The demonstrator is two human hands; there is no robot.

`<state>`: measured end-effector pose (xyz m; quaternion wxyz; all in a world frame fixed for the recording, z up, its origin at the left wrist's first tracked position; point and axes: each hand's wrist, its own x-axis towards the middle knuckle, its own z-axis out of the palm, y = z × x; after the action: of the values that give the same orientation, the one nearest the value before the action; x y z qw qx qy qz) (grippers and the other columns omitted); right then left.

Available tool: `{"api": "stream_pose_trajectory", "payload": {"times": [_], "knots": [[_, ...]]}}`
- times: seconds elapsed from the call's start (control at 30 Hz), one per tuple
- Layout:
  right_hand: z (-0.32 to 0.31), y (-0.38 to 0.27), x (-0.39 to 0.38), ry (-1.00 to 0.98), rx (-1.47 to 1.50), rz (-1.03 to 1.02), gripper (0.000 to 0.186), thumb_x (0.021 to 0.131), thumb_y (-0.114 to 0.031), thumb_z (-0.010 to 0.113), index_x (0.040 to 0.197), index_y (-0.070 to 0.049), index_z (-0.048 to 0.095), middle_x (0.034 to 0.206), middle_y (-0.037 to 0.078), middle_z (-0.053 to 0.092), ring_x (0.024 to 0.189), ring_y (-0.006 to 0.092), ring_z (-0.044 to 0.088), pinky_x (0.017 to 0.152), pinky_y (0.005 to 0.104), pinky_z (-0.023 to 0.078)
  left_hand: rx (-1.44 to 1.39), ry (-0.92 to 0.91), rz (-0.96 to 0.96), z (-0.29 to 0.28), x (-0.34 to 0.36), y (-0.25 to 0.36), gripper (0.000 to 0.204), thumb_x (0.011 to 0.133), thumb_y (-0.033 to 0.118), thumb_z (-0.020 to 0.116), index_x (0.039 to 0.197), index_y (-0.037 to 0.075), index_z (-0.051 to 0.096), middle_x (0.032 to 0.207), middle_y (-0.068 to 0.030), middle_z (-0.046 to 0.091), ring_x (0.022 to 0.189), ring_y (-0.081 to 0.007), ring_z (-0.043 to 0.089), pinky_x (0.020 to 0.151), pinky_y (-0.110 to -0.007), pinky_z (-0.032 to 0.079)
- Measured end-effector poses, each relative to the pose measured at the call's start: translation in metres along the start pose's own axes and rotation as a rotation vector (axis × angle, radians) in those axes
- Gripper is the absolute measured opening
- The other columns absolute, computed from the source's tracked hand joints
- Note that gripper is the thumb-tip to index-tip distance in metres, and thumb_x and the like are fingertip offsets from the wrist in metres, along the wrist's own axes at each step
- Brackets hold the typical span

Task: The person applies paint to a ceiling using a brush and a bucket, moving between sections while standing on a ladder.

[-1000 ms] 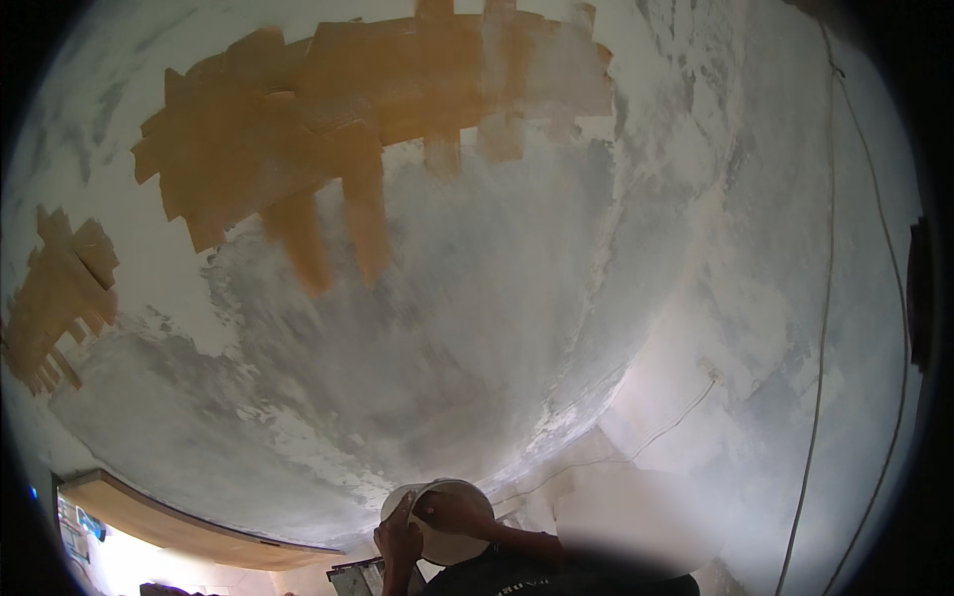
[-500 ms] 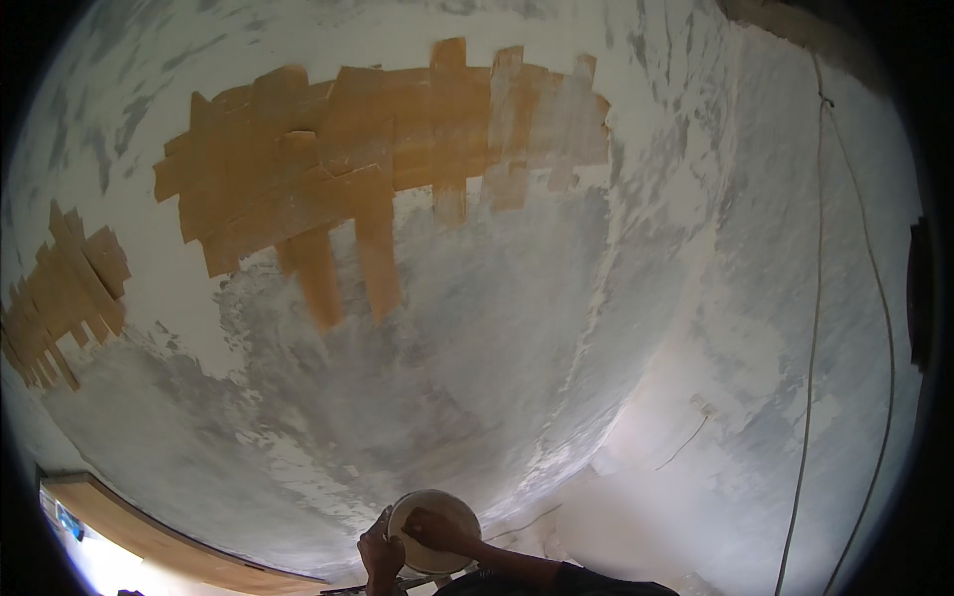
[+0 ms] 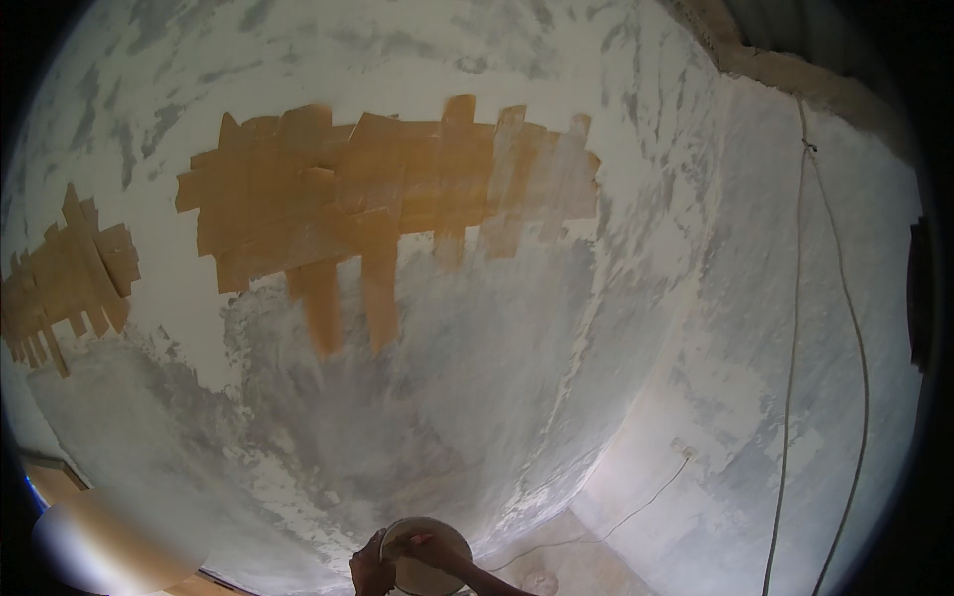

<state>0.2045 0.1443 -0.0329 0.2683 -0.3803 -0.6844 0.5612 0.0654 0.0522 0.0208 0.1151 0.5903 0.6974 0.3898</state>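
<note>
Note downward shift in view of pale bucket (image 3: 429, 579), left hand (image 3: 371, 570) and right hand (image 3: 427, 547) since the earlier frame. Find bucket near lower edge, below brown patch (image 3: 308, 194) on grey wall (image 3: 467, 387), clamped at left rim by left hand. Observe right hand over opening; cannot tell whether closed on anything.

The left hand (image 3: 372, 572) holds the side of a round bucket (image 3: 422, 578); the right hand (image 3: 429, 548) is at its open top; big brown patches (image 3: 298, 209) cover part of the gray wall (image 3: 467, 368).
</note>
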Motion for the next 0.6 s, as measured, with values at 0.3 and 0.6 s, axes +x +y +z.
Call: {"api": "stream_pose_trajectory", "payload": {"times": [0.3, 0.6], "knots": [[0.004, -0.015, -0.012, 0.144, 0.719, 0.408, 0.039, 0.1, -0.023, 0.037, 0.121, 0.003, 0.057, 0.124, 0.014, 0.058, 0.114, 0.0261, 0.059, 0.102, 0.0352, 0.048, 0.037, -0.006, 0.111, 0.031, 0.0, -0.031, 0.055, 0.077, 0.018, 0.066, 0.13, 0.012, 0.055, 0.109, -0.0219, 0.066, 0.081, -0.0399, 0.066, 0.07, -0.047, 0.054], [0.006, 0.002, -0.007, 0.134, 0.991, 0.225, 0.027, 0.097, -0.017, 0.052, 0.117, 0.0, 0.059, 0.118, 0.012, 0.06, 0.111, 0.0263, 0.059, 0.1, 0.038, 0.049, -0.173, -0.053, -0.159, -0.022, 0.016, 0.029, 0.052, 0.071, 0.003, 0.053, 0.122, 0.009, 0.061, 0.097, -0.022, 0.068, 0.079, -0.0379, 0.068, 0.075, -0.046, 0.055]]}}
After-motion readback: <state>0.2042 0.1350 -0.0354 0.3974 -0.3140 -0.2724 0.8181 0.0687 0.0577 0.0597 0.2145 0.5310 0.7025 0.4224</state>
